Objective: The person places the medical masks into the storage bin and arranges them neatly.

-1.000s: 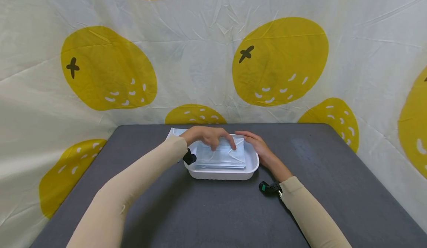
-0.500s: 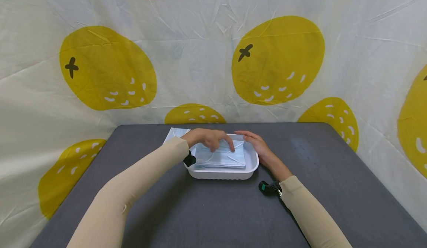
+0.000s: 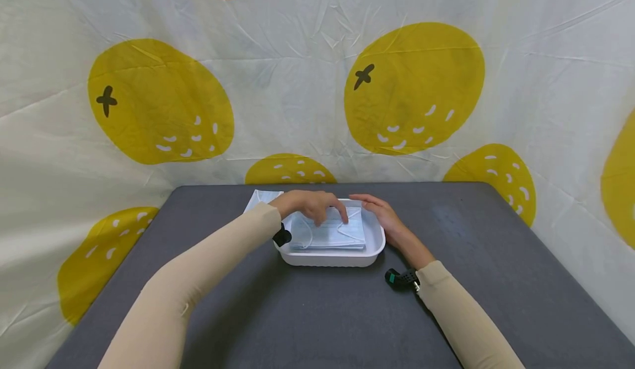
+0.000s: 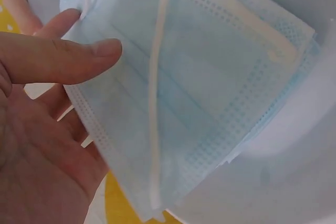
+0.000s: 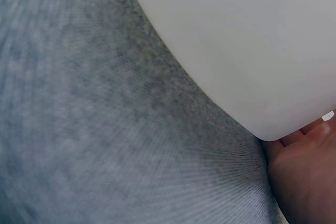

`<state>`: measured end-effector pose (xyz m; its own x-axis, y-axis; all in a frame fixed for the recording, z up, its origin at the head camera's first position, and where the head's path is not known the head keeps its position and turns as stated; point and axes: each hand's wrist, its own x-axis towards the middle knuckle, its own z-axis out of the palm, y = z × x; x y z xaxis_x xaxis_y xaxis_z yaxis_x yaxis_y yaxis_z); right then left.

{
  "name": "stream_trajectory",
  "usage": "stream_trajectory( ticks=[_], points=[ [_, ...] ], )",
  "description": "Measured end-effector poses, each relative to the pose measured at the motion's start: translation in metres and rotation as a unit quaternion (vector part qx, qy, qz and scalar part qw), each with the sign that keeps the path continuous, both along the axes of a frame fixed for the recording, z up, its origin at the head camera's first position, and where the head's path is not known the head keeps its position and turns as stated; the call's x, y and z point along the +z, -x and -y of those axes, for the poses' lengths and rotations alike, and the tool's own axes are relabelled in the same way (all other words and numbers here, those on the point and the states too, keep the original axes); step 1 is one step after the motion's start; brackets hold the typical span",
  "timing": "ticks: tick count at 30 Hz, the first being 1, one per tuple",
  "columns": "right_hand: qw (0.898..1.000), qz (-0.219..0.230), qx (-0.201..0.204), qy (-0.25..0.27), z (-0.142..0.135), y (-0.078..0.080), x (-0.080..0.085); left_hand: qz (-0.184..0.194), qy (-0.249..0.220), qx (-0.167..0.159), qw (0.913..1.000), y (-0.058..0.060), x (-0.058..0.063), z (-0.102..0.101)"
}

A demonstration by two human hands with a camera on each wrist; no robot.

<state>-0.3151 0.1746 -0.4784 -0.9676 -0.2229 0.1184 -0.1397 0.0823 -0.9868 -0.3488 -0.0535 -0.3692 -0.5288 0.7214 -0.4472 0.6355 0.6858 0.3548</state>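
Observation:
A white plastic box (image 3: 324, 260) stands on the dark grey table with a stack of light blue face masks (image 3: 327, 234) in it. My left hand (image 3: 315, 206) reaches over the box from the left. In the left wrist view its thumb (image 4: 100, 53) lies on the top of a face mask (image 4: 194, 87) with white ear loops, and the other fingers are behind it, so it pinches the mask's edge. Lower layers show past that mask's far edge. My right hand (image 3: 386, 219) holds the box's far right corner, its fingers partly hidden behind the wall.
Another face mask (image 3: 265, 197) lies beyond the left forearm, to the left of the box. The grey table (image 3: 327, 319) ends at a white cloth (image 3: 288, 82) printed with large yellow fruit. Black straps with cameras sit on both wrists.
The ear loop near the left side of the stack has shifted and now shows as a wider curve. Both hands and the box stay almost in place.

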Motion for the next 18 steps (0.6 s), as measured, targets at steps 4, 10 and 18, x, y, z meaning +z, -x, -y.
stream_trajectory(
  ticks=[4,10,18],
  points=[
    [1.0,0.0,-0.002,0.0,0.0004,0.0011,-0.0001,-0.035,-0.015,-0.009,0.9992,0.0003,0.0034,0.001],
    [1.0,0.003,0.002,0.002,0.0,0.0027,0.0021,-0.099,-0.045,-0.002,0.994,0.0015,0.0048,0.0006],
    [1.0,0.006,0.002,0.0,-0.0006,0.0018,0.0027,-0.131,-0.053,0.009,0.9899,0.0033,0.0017,-0.0013]
  ],
)
